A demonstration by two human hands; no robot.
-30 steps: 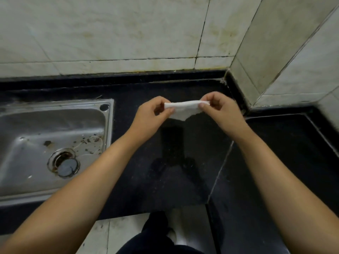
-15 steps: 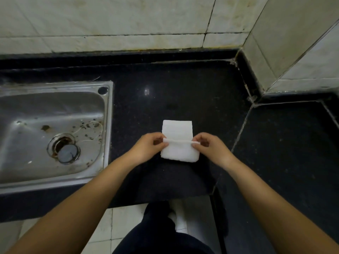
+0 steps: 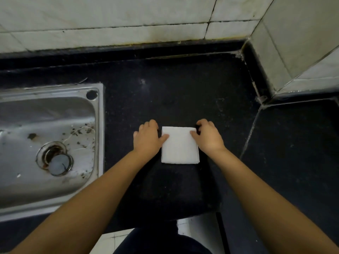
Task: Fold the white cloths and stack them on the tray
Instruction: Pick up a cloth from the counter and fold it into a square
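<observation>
Both hands pinch folded cloth (image 3: 180, 146); countertop (image 3: 183, 88).

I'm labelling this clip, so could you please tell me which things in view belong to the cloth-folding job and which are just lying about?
Part of the job:
- folded white cloth on the black countertop
- left hand and right hand, thumbs on its far corners

Just there:
- steel sink
- drain strainer
- tiled wall

No tray is in view.

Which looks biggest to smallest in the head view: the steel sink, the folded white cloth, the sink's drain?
1. Steel sink, by far the largest, though cut off at the left edge.
2. Folded white cloth.
3. Drain, only slightly smaller than the cloth in this view; the two look close.
</observation>
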